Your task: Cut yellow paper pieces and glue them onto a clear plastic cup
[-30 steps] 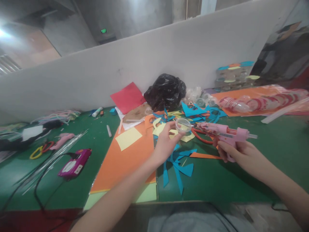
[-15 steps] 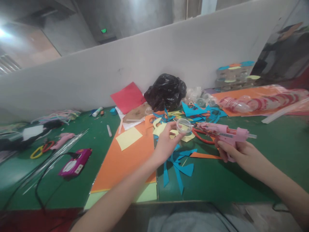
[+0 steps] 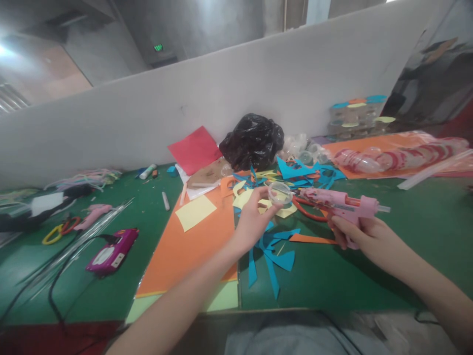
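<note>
Between the thumb and fingers of my left hand is a small clear plastic cup, its round rim showing. My right hand grips a pink hot glue gun by its handle, with a clear glue stick poking out of its back end. The gun's nozzle points left, close to the cup's rim; whether they touch I cannot tell. Beneath and behind my hands lie blue paper scraps, yellow paper scraps and red-handled scissors, partly hidden by the gun.
Orange sheets with a yellow paper lie left of centre. Farther left are a purple box with a cable, another pink glue gun and scissors. A black plastic bag and clear cups stand by the partition.
The whole view has shifted very slightly. Both hands keep their grip, with the cup and the glue gun held in nearly the same places.
</note>
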A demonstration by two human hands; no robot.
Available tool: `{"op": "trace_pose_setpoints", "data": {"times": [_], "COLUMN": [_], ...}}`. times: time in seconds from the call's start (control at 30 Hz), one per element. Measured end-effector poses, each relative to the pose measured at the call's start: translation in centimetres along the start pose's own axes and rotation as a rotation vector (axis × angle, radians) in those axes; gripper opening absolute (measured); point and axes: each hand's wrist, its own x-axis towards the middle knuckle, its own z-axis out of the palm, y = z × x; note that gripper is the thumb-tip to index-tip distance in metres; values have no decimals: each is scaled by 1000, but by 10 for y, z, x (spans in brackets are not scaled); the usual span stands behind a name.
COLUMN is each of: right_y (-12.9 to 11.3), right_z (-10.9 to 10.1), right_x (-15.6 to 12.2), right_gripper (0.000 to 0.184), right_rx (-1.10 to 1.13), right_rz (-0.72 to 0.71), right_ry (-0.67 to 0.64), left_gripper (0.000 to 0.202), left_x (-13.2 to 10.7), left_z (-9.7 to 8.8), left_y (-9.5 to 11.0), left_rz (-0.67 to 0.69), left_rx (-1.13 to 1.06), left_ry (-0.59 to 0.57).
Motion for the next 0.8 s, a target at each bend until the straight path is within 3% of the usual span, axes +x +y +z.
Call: {"op": "trace_pose_setpoints", "data": {"times": [0.8], "right_y": [5], "right_z": [-2], "right_x": [-2], "right_gripper": [81], "right_rx": [-19], "right_rz": [-58], "right_ry": [-2], "left_gripper": [28], "left_x": [0], "left_z": [0], "left_y": [-2], "left_rz": [28], "left_rx": [7], "left_ry": [-11]}}
